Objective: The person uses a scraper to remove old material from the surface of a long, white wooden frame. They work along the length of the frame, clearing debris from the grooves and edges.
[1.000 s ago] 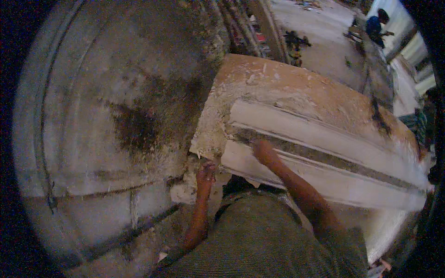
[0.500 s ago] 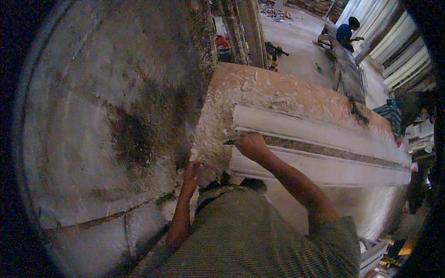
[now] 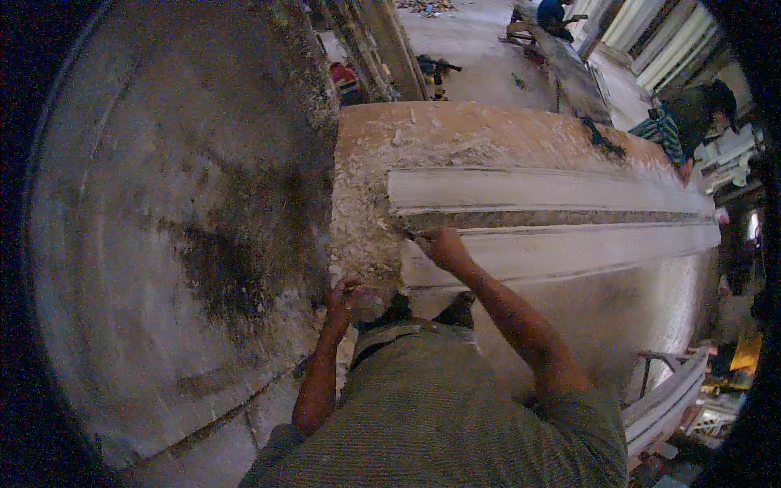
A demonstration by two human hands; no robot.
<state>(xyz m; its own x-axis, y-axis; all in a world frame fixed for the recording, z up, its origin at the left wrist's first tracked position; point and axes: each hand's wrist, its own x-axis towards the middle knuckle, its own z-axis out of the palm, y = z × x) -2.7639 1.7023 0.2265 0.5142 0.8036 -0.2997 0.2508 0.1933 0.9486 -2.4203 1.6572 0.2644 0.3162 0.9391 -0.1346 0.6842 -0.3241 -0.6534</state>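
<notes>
Two long white moulded strips (image 3: pixel 521 189) lie side by side on a worktable (image 3: pixel 455 122), a narrow debris-filled gap between them. My right hand (image 3: pixel 442 246) is closed around a small dark tool (image 3: pixel 407 233), its tip at the left end of the gap. The tool's exact kind is too blurred to name. Lower left, at the table's near left corner, my left hand (image 3: pixel 345 294) has its fingers curled. A pale, blurry lump shows beside those fingers; whether they grip it is unclear.
Crumbly whitish scraps (image 3: pixel 362 203) cover the table's left end. A large stained grey wall (image 3: pixel 163 244) rises close on my left. At the table's far right end leans a person in a striped sleeve (image 3: pixel 671 134); another person (image 3: pixel 553 15) sits farther back. A slatted wooden piece (image 3: pixel 667 403) stands lower right.
The view has turned, so the strips now lie more level. My right hand and its tool have shifted slightly toward the near strip. My left hand stays at the corner.
</notes>
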